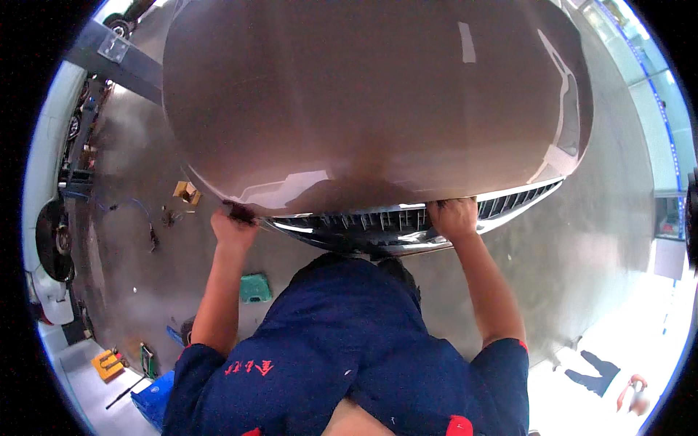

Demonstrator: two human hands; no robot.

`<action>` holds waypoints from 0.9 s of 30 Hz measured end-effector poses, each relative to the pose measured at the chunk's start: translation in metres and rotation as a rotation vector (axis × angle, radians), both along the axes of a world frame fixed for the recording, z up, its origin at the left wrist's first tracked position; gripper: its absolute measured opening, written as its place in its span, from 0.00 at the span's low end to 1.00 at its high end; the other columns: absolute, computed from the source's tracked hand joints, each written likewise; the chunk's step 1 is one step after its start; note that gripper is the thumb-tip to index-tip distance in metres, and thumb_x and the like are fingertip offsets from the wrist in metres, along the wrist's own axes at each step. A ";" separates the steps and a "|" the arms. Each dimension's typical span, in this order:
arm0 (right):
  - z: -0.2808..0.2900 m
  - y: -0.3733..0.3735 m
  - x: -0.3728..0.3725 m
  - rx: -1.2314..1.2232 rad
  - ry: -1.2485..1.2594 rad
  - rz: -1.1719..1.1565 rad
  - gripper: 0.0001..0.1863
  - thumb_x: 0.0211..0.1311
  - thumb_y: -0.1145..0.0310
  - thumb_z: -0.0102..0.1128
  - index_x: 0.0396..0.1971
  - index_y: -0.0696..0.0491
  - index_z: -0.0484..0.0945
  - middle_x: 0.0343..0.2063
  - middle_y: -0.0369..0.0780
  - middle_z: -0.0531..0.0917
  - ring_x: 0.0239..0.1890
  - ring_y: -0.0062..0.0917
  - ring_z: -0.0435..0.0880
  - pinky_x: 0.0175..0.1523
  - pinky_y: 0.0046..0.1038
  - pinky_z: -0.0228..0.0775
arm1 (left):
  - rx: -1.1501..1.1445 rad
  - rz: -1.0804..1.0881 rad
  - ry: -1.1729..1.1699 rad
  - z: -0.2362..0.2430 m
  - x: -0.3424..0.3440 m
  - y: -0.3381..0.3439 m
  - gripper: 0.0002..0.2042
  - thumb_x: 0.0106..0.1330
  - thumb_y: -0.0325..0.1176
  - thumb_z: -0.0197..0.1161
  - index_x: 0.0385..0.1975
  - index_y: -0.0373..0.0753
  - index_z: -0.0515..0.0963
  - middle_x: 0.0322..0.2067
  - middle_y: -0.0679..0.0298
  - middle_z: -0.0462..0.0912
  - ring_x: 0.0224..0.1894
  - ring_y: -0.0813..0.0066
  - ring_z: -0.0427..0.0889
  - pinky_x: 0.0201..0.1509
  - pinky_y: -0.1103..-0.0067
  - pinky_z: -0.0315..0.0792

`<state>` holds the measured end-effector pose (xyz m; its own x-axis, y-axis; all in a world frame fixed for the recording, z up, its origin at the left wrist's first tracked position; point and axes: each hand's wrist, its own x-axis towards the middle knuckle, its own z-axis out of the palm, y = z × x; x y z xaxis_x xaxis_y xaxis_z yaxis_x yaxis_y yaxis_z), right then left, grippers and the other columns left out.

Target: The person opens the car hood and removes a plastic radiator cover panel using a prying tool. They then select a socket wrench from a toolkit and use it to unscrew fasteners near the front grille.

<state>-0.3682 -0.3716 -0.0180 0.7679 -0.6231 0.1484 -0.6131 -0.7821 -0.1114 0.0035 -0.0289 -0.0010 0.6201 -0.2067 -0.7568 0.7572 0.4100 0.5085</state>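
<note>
A glossy brown-grey car hood (363, 87) fills the upper middle of the head view, with a chrome-trimmed black grille (378, 221) below its front edge. My left hand (233, 227) is at the front left of the hood, fingers curled at its edge; a dark patch there hides part of them. My right hand (454, 216) grips the front edge right of the middle, fingers bent into the gap above the grille and partly hidden. My body in navy workwear is close against the car's front.
Grey floor (596, 218) surrounds the car. On the left lie a cardboard box (187, 192), hoses, a green case (254, 288) and a yellow case (107, 365). A grey beam (134, 62) and wheel (54, 240) line the left. Another person (596, 376) is at lower right.
</note>
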 end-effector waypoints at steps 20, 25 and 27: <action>0.006 -0.001 -0.022 0.054 -0.187 -0.104 0.27 0.60 0.51 0.63 0.55 0.51 0.82 0.56 0.49 0.80 0.63 0.49 0.72 0.71 0.52 0.55 | 0.145 -0.495 -0.500 -0.024 -0.003 0.016 0.16 0.71 0.43 0.45 0.43 0.40 0.76 0.37 0.65 0.81 0.40 0.65 0.79 0.46 0.69 0.73; 0.031 0.002 -0.016 0.168 -0.104 -0.069 0.24 0.57 0.53 0.65 0.50 0.51 0.84 0.53 0.47 0.83 0.60 0.47 0.75 0.68 0.52 0.58 | 0.014 -0.085 -0.066 0.008 -0.010 -0.010 0.15 0.71 0.47 0.47 0.37 0.42 0.74 0.31 0.63 0.79 0.35 0.65 0.78 0.37 0.70 0.71; 0.031 0.001 -0.017 0.183 -0.135 -0.041 0.23 0.57 0.52 0.65 0.49 0.50 0.84 0.51 0.46 0.84 0.61 0.46 0.75 0.68 0.52 0.57 | 0.148 -0.085 -0.165 0.018 -0.022 -0.023 0.14 0.70 0.45 0.47 0.35 0.42 0.74 0.30 0.62 0.79 0.33 0.64 0.78 0.35 0.69 0.71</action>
